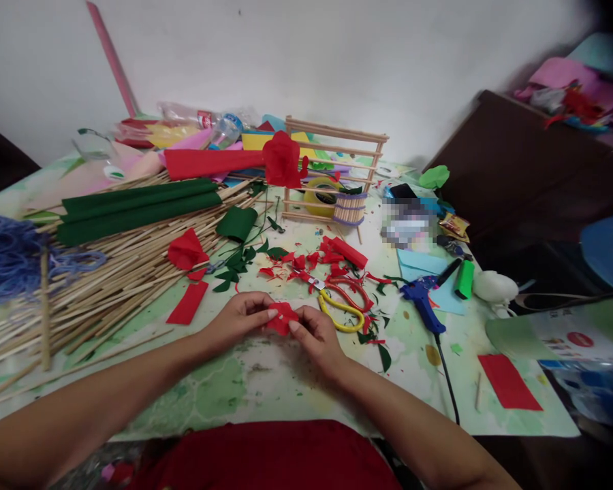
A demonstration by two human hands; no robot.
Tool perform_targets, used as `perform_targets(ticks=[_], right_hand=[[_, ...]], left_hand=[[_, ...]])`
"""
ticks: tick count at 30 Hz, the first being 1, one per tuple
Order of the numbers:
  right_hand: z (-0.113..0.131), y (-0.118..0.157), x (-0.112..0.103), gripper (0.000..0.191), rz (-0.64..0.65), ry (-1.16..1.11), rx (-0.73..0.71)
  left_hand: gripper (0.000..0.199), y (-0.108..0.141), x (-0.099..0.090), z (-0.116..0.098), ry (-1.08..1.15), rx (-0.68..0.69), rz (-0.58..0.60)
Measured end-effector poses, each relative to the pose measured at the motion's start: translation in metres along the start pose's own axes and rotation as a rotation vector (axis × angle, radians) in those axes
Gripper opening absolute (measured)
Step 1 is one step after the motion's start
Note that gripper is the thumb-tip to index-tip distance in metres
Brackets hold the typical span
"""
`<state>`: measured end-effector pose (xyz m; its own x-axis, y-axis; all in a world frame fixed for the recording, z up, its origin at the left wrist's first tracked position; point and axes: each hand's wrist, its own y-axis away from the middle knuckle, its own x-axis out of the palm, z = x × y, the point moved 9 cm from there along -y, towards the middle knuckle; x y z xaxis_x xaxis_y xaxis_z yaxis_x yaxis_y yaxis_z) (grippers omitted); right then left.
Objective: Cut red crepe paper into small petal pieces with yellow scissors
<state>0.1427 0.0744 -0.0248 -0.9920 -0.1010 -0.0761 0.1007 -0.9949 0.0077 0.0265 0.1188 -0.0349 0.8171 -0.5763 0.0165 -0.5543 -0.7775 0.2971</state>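
Between my two hands is a small red paper flower (282, 318), low over the table's near side. My left hand (245, 316) pinches its left edge between thumb and finger. On the opposite edge, my right hand (317, 338) grips it the same way. Just beyond my right hand lie scissors with yellow and orange handles (344, 320), among red paper scraps (332, 255). Past my left hand are a red paper strip (187, 303), a red paper petal piece (186, 250) and cut green leaf shapes (235, 265).
Thin wooden sticks (117, 265) and green paper rolls (140, 209) cover the left side. A stick frame (332, 129) stands at the back by a large red paper flower (282, 160). A blue glue gun (423, 299) with a cord lies right, near a red paper rectangle (509, 382).
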Motion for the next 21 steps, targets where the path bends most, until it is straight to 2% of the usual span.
perform_targets(ticks=[4,13,21], right_hand=[[-0.003,0.001,0.000,0.025,-0.003,0.012,-0.009],[-0.007,-0.001,-0.002,0.020,-0.031,0.019,-0.009],[-0.007,0.000,-0.002,0.019,-0.027,0.036,-0.011]], left_hand=[[0.025,0.000,0.007,-0.001,-0.053,0.019,0.084],[0.023,0.000,0.007,0.001,-0.055,0.046,0.085],[0.027,0.002,0.015,-0.001,-0.168,0.089,0.181]])
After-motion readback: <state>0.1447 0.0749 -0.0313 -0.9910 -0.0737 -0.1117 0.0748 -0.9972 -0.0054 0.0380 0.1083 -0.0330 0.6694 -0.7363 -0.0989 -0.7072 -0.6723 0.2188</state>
